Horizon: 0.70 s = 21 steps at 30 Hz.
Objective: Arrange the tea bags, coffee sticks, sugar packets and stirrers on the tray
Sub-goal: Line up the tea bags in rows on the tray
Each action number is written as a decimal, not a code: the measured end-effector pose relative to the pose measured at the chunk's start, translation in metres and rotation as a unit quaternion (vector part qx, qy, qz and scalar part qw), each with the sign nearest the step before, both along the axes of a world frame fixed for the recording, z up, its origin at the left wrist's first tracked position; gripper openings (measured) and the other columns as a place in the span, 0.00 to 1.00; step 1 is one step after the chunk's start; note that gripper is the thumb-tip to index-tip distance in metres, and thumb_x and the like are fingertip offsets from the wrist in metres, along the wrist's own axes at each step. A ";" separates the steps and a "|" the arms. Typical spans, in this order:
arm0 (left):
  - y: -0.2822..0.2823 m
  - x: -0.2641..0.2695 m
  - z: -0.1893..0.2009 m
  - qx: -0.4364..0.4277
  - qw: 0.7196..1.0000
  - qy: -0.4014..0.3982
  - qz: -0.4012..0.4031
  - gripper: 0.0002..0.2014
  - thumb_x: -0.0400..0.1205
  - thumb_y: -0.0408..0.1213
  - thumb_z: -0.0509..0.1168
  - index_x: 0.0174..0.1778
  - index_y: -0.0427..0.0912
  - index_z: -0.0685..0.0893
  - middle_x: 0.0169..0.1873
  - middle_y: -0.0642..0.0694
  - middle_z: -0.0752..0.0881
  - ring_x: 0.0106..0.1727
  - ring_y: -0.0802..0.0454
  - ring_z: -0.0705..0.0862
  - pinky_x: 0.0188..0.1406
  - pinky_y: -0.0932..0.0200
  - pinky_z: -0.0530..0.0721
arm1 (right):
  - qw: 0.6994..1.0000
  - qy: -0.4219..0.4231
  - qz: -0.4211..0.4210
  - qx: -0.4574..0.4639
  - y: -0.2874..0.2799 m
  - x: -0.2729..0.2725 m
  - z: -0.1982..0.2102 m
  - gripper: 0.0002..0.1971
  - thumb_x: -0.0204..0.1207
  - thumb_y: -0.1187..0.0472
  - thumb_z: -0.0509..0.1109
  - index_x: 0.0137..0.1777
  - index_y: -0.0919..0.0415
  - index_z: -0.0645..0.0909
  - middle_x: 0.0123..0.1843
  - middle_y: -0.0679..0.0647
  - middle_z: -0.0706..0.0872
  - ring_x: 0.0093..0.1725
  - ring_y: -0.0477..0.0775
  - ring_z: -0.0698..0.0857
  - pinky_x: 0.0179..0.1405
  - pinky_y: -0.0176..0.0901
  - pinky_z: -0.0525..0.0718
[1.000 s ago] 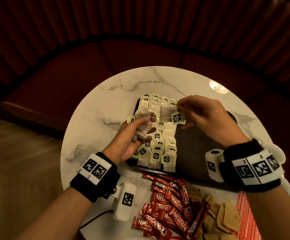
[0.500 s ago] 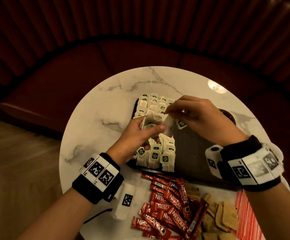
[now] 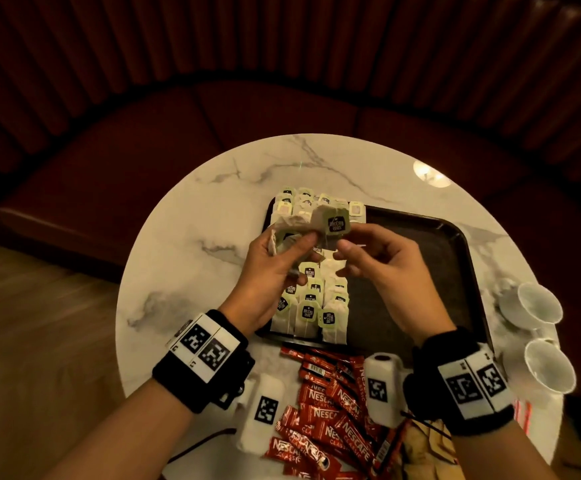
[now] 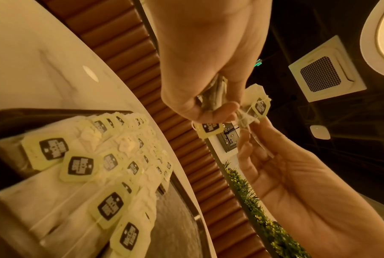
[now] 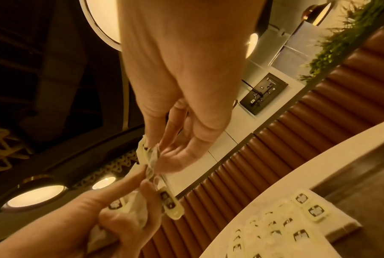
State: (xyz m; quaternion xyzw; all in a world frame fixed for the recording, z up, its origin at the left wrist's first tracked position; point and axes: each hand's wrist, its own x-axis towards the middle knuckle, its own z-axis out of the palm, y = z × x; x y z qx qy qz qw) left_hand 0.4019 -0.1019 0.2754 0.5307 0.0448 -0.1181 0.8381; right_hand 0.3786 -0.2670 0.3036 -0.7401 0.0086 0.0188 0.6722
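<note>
Over the dark tray [image 3: 431, 258] both hands meet. My left hand [image 3: 294, 245] grips a small bunch of tea bags [image 3: 290, 225]; the same bunch [image 4: 213, 94] shows crumpled in its fist in the left wrist view. My right hand [image 3: 342, 249] pinches one tea bag [image 3: 334, 223] with a green tag at the edge of that bunch; the pinch on this tea bag [image 5: 150, 157] is plain in the right wrist view. Rows of tea bags [image 3: 311, 299] lie along the tray's left side. Red coffee sticks [image 3: 330, 414] and brown sugar packets [image 3: 424, 445] lie on the table near me.
The round marble table [image 3: 192, 258] has two white cups [image 3: 538, 306] at its right edge. Red-and-white stirrers [image 3: 522, 415] peek out beside my right wrist. The tray's right half [image 3: 403, 237] shows bare dark surface. A red bench curves behind.
The hands came together and drew a little toward me. My right hand, which held a tea bag over the rows, now pinches one at the left hand's bunch.
</note>
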 end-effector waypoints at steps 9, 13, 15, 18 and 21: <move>0.006 0.001 0.006 0.009 1.000 -0.027 -0.001 0.14 0.68 0.38 0.74 0.49 0.47 0.85 0.42 0.49 0.90 0.35 0.56 0.85 0.23 0.66 0.72 | 0.998 -0.039 -0.038 0.016 -0.006 0.003 0.001 0.11 0.76 0.71 0.72 0.57 0.65 0.87 0.53 0.58 0.92 0.50 0.49 0.91 0.51 0.36 0.88; 0.010 0.005 0.008 0.000 0.999 -0.041 -0.001 0.09 0.71 0.35 0.72 0.46 0.44 0.84 0.41 0.48 0.89 0.35 0.55 0.84 0.21 0.67 0.71 | 0.998 -0.053 -0.016 0.004 -0.009 0.000 0.002 0.12 0.75 0.71 0.72 0.58 0.64 0.87 0.57 0.61 0.89 0.54 0.50 0.90 0.55 0.37 0.87; 0.009 0.005 0.008 -0.002 0.999 -0.045 -0.009 0.06 0.74 0.32 0.70 0.45 0.44 0.83 0.39 0.48 0.89 0.33 0.55 0.84 0.21 0.66 0.71 | 0.999 -0.044 -0.025 0.013 -0.008 -0.001 0.001 0.12 0.75 0.70 0.73 0.58 0.61 0.87 0.55 0.57 0.91 0.53 0.49 0.91 0.55 0.38 0.88; 0.007 0.005 0.012 0.007 0.998 -0.056 -0.022 0.06 0.74 0.34 0.70 0.45 0.44 0.83 0.38 0.50 0.90 0.33 0.56 0.85 0.21 0.66 0.71 | 0.999 -0.031 -0.042 0.014 -0.008 -0.001 -0.002 0.10 0.75 0.68 0.74 0.55 0.59 0.88 0.49 0.54 0.93 0.49 0.49 0.91 0.53 0.38 0.88; 0.008 0.007 0.015 0.024 0.997 -0.069 -0.017 0.05 0.76 0.36 0.69 0.46 0.44 0.84 0.39 0.51 0.90 0.34 0.57 0.85 0.21 0.66 0.71 | 1.000 -0.012 -0.022 0.008 -0.010 -0.002 -0.004 0.10 0.72 0.64 0.75 0.53 0.62 0.88 0.48 0.54 0.93 0.48 0.51 0.91 0.49 0.37 0.88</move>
